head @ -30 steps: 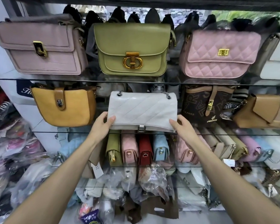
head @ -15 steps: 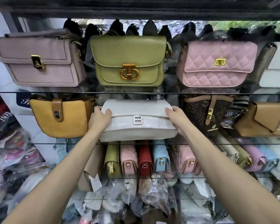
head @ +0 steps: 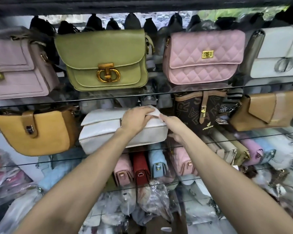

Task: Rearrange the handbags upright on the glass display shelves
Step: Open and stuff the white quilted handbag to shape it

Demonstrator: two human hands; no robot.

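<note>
A white handbag sits on the middle glass shelf, between a mustard bag on its left and a brown monogram bag on its right. It is a boxy rectangle of smooth, slightly glossy leather, tilted with its flap facing up and forward. The person's left hand lies over its top right corner, fingers curled onto the flap. The right hand is at the bag's right end; whether its fingers grip or only press cannot be told. The step in hand appears to be squaring this bag; next it likely needs tipping back until its base sits flat. Directly above the white handbag stands an olive saddle bag with a gold clasp, and up to its right a quilted pink bag.
</note>
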